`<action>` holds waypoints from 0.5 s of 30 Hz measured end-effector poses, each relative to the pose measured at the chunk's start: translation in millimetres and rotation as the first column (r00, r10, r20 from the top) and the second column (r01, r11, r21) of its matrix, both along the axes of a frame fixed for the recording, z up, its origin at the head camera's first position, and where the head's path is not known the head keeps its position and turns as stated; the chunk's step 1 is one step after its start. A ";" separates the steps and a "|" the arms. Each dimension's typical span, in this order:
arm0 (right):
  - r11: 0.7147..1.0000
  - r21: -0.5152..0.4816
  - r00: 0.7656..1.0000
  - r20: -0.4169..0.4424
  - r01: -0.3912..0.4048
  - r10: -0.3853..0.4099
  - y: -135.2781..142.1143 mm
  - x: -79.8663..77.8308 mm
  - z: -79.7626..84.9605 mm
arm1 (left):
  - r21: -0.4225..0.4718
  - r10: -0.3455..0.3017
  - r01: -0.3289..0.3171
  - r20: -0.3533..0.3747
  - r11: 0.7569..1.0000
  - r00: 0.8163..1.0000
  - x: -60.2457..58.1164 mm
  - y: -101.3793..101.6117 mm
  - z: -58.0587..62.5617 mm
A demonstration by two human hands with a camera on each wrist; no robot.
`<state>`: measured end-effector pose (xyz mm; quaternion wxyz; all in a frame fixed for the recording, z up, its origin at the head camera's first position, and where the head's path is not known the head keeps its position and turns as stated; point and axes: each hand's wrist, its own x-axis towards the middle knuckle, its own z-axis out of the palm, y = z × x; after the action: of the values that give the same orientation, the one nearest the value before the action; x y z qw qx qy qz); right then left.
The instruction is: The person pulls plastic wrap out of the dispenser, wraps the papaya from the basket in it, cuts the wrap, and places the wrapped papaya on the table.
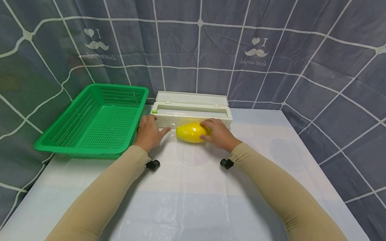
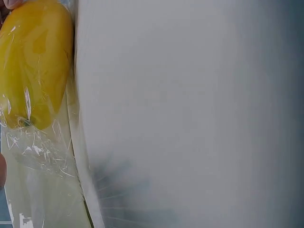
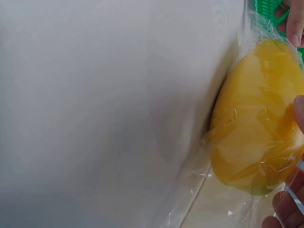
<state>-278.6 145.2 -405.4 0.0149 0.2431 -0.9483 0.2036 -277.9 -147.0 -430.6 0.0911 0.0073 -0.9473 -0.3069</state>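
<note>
Head view: the right hand (image 1: 218, 134) grips the right end of the yellow fruit (image 1: 190, 133), thumb at the front, fingers over the top. The left hand (image 1: 149, 134) is open and holds nothing; its fingers extend at the left end of the white box (image 1: 164, 121), and its thumb points toward the film (image 1: 173, 131). Thumb contact with the film cannot be determined.

The fruit lies lengthwise immediately in front of the box. Film covers the fruit and is bunched at its left end, as the left wrist view confirms.

The box lid (image 1: 193, 98) stands raised at the rear; a green tab (image 1: 154, 111) sits at the left end. The green basket (image 1: 90, 151) is left of the box, on the desk (image 1: 193, 214). A grey curtain (image 1: 178, 43) hangs behind.
</note>
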 end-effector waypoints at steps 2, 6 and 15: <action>1.000 0.001 1.000 0.004 0.001 -0.001 0.5 0.1 0.0 | 0.024 0.024 -0.024 0.007 0.999 1.000 -0.4 0.9 0.0; 1.000 -0.002 1.000 0.012 0.000 0.000 1.2 -0.2 0.1 | 0.060 0.046 -0.049 0.039 0.997 0.998 -1.8 1.7 0.2; 1.000 -0.012 1.000 -0.002 0.002 -0.002 1.2 -3.1 2.0 | 0.151 0.043 -0.061 0.119 0.987 0.992 -10.0 1.3 3.4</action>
<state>-281.7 146.4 -403.4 0.0174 0.2423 -0.9473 0.2091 -287.9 -145.7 -427.3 0.0435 0.0566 -0.9239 -0.3759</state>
